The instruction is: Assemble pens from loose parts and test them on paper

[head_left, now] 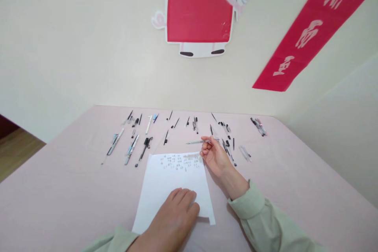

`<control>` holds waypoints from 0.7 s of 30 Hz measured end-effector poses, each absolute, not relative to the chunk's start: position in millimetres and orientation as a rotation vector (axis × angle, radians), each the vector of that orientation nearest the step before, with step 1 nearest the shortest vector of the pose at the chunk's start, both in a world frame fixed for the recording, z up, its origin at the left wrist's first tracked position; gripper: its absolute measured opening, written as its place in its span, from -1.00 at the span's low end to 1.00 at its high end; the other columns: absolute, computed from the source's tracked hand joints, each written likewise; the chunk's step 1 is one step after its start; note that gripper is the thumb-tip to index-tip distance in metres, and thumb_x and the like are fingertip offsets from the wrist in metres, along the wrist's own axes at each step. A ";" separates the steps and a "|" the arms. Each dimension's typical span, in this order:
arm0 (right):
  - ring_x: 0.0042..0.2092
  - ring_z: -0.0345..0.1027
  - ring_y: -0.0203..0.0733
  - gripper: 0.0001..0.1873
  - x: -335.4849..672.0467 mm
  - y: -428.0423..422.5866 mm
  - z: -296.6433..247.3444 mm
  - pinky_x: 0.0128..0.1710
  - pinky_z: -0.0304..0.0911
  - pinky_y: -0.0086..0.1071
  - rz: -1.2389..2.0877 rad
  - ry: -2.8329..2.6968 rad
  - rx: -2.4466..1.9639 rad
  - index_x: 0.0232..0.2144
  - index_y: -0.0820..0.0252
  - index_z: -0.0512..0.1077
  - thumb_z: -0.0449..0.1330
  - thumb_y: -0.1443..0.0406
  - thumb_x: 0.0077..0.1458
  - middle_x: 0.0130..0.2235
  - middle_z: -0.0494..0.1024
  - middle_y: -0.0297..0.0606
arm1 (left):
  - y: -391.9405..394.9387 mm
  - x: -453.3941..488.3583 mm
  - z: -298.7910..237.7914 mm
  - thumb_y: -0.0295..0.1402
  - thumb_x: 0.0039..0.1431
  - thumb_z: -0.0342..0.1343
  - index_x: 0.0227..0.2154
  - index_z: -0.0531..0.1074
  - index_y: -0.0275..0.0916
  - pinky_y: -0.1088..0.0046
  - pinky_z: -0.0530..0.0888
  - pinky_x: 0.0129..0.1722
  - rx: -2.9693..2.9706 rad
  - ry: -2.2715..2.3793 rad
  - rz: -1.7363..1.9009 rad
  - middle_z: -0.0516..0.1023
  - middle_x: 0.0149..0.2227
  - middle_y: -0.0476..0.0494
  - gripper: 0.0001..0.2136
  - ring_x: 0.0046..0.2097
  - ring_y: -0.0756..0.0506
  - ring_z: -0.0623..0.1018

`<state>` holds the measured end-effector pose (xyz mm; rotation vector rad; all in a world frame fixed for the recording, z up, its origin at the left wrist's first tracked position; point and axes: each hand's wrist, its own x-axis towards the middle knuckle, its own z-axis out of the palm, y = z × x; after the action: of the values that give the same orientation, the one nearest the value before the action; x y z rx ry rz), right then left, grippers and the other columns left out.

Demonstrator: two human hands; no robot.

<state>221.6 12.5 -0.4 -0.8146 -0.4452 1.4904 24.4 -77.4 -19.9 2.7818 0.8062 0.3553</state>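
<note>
A white sheet of paper (174,187) lies on the table in front of me, with several rows of small handwritten marks across its top part. My left hand (175,214) rests palm down on the lower part of the sheet, its fingers laid out and nothing seen in them. Just past the sheet's top right corner, my right hand (214,155) pinches a slim, pale pen (195,142). The pen lies nearly level, its tip pointing left above the paper's upper edge. Part of its barrel is hidden behind my fingers.
A pink cloth covers the table (73,189). Beyond the paper lie several pens and pen parts, among them a black pen (143,151), a white-and-blue pen (131,149) and a bundle of pens (258,126) at far right. A wall (118,59) stands behind.
</note>
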 end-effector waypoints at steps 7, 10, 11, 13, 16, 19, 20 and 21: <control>-0.53 0.20 -0.39 -0.68 226.3 15.0 3.0 -0.49 0.22 -0.48 1.486 -0.455 -0.818 -0.32 0.18 0.52 0.27 0.05 0.03 -0.49 0.42 -0.38 | -85.8 36.4 -22.2 -0.39 0.28 0.01 -0.15 0.36 -0.17 0.27 0.38 -0.02 2.772 0.675 0.560 0.50 -0.10 -0.13 -0.88 -0.05 -0.14 0.46; -0.54 0.20 -0.37 -0.65 227.5 16.6 1.5 -0.48 0.23 -0.45 1.480 -0.476 -0.869 -0.31 0.15 0.52 0.25 0.01 0.03 -0.46 0.46 -0.36 | -94.5 49.4 -26.4 -0.34 0.28 0.03 -0.18 0.38 -0.17 0.29 0.39 -0.05 2.759 0.659 0.540 0.52 -0.15 -0.11 -0.89 -0.10 -0.12 0.47; -0.54 0.20 -0.37 -0.65 228.0 17.0 1.2 -0.48 0.23 -0.45 1.477 -0.477 -0.888 -0.31 0.14 0.52 0.25 0.00 0.02 -0.46 0.47 -0.36 | -96.3 54.0 -27.3 -0.33 0.28 0.03 -0.19 0.39 -0.16 0.28 0.39 -0.04 2.758 0.670 0.519 0.52 -0.14 -0.11 -0.90 -0.10 -0.12 0.47; -0.54 0.20 -0.36 -0.65 229.0 17.5 1.3 -0.48 0.23 -0.44 1.478 -0.477 -0.905 -0.32 0.14 0.52 0.26 0.00 0.01 -0.46 0.48 -0.35 | -96.3 62.4 -27.4 -0.31 0.27 0.04 -0.22 0.41 -0.15 0.26 0.38 -0.03 2.763 0.644 0.481 0.52 -0.14 -0.08 -0.90 -0.10 -0.12 0.48; -0.54 0.20 -0.37 -0.65 230.3 17.5 3.1 -0.48 0.24 -0.45 1.480 -0.483 -0.885 -0.31 0.14 0.52 0.28 0.01 0.00 -0.45 0.49 -0.34 | -88.0 70.4 -24.6 -0.32 0.28 0.03 -0.17 0.42 -0.15 0.17 0.30 0.09 2.732 0.708 0.444 0.50 -0.04 -0.12 -0.87 0.02 -0.16 0.44; -0.53 0.19 -0.39 -0.67 231.0 17.3 5.1 -0.48 0.24 -0.48 1.476 -0.501 -0.856 -0.30 0.17 0.53 0.31 0.05 -0.03 -0.43 0.50 -0.34 | -78.0 72.6 -23.3 -0.37 0.30 -0.01 -0.13 0.43 -0.13 0.12 0.26 0.13 2.701 0.823 0.428 0.48 0.02 -0.14 -0.84 0.08 -0.18 0.41; -0.53 0.19 -0.40 -0.68 231.0 17.3 5.4 -0.48 0.24 -0.49 1.470 -0.512 -0.852 -0.30 0.17 0.53 0.32 0.08 -0.04 -0.43 0.51 -0.34 | -76.3 72.3 -23.5 -0.37 0.30 -0.01 -0.11 0.43 -0.13 0.09 0.25 0.14 2.696 0.850 0.415 0.47 0.04 -0.14 -0.83 0.10 -0.19 0.39; -0.53 0.19 -0.41 -0.69 231.0 17.3 5.4 -0.47 0.23 -0.49 1.462 -0.527 -0.851 -0.30 0.18 0.53 0.34 0.10 -0.05 -0.42 0.51 -0.34 | -75.7 71.5 -24.0 -0.34 0.30 0.00 -0.08 0.42 -0.11 0.05 0.24 0.15 2.695 0.857 0.396 0.46 0.07 -0.15 -0.81 0.13 -0.22 0.37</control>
<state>231.0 17.3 5.4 -0.8515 -0.5274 1.4622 71.5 -75.7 -24.0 2.6946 0.8570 0.3961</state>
